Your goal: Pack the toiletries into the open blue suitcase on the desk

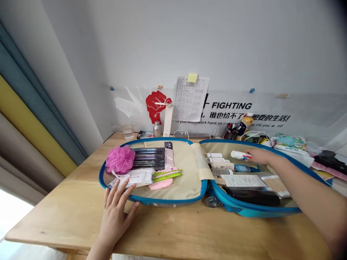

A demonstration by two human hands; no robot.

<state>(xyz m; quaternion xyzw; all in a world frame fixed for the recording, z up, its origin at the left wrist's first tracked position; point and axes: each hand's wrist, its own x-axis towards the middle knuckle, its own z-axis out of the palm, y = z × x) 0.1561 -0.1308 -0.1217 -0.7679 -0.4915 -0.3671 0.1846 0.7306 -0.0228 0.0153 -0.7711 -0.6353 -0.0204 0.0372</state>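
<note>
An open blue case (pixel 173 200) lies spread on the wooden table. My right hand (pixel 257 156) grips a white tube (pixel 238 155) with a red mark, over the right half. Below it in that half are white bottles (pixel 214 155), a blue tube (pixel 245 168), a white box (pixel 243 181), cotton swabs (pixel 275 184) and a black case (pixel 253 196). My left hand (pixel 118 206) rests, fingers spread, at the left half's front rim, by a white packet (pixel 141 176). A pink bath puff (pixel 120 159), toothbrushes (pixel 149 158) and a pink oval item (pixel 161 183) lie in that half.
Behind the case stand a clear cup (pixel 128 131), a silver bottle (pixel 157 129), a power strip (pixel 192 136), pens (pixel 231 131) and an orange-yellow bottle (pixel 246 124). Packets and a black object (pixel 329 159) sit at the right. Curtains (pixel 32 119) hang at the left.
</note>
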